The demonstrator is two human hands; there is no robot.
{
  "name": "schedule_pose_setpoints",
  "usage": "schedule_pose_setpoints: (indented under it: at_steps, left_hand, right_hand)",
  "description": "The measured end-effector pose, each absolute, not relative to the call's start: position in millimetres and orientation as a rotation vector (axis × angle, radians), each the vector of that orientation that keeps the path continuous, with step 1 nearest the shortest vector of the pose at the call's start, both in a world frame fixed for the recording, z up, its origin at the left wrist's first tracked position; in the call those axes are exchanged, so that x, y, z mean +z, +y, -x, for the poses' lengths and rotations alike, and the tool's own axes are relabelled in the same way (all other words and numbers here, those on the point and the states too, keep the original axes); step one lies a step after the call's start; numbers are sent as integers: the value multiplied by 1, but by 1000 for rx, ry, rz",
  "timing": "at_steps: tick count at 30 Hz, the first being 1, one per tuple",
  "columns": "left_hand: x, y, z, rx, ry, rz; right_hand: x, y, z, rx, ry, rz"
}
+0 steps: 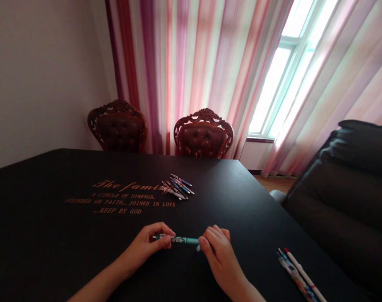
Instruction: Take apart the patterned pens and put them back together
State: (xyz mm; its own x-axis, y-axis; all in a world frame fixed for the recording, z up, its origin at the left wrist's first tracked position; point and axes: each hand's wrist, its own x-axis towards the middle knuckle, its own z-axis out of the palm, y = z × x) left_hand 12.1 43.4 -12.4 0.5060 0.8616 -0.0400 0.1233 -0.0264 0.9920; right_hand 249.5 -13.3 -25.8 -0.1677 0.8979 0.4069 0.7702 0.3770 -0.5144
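Observation:
A teal pen (187, 240) with a patterned barrel lies level between my two hands, above the near part of the black table. My left hand (153, 240) pinches its left part between thumb and fingers, and the pointed tip sticks out just past them. At the other end, my right hand (216, 245) has its fingers closed round the pen. A small pale teal piece hangs under the pen beside my right thumb; what it is I cannot make out. The pen's right end is hidden in my right hand.
Beyond my hands, several pens (178, 186) lie in a pile on the black table (68, 247), over gold lettering. More pens (299, 272) lie at the near right. Two carved chairs (203, 138) stand behind the table; a black leather seat (344, 188) is at the right.

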Motion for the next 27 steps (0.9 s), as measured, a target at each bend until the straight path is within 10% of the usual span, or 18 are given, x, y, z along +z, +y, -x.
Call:
schedule_pose_setpoints:
  at_steps: [27]
  left_hand:
    - [-38, 47, -14, 716, 786, -1379]
  right_hand:
    - [-22, -21, -253, 87, -1995, 1335]
